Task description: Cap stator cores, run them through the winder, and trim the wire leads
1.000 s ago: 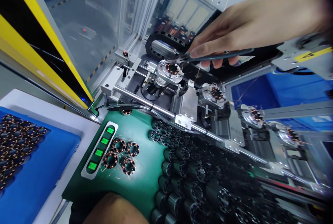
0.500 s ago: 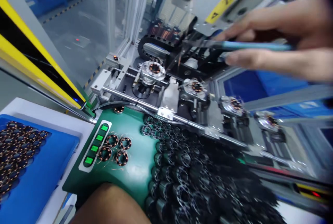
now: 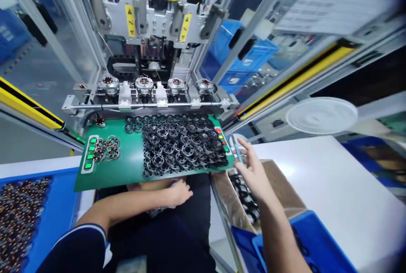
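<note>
My right hand (image 3: 252,169) is at the right end of the green work surface (image 3: 130,163), its fingers closed around a slim light-blue-handled tool (image 3: 237,151) whose exact kind is unclear. My left hand (image 3: 181,192) rests low over my lap, below the front edge, with fingers curled; what they hold, if anything, is hidden. Several copper-wound stators (image 3: 113,152) with loose wire ends lie at the left of the green surface. Black ring-shaped parts (image 3: 187,149) are stacked closely over its right half. Behind, a metal fixture (image 3: 144,86) in the machine carries a wound stator, one of several in a row.
Lit green buttons (image 3: 90,154) sit at the left end and a red button (image 3: 218,130) at the right. A blue tray (image 3: 63,205) of stators stands left. To the right are a cardboard box (image 3: 275,180) of black parts, a blue bin (image 3: 320,239) and a white table (image 3: 320,167).
My right hand has come down and back from in front of the machine, still holding the light-blue-handled tool. My head view has turned and pulled back, bringing my left hand into sight.
</note>
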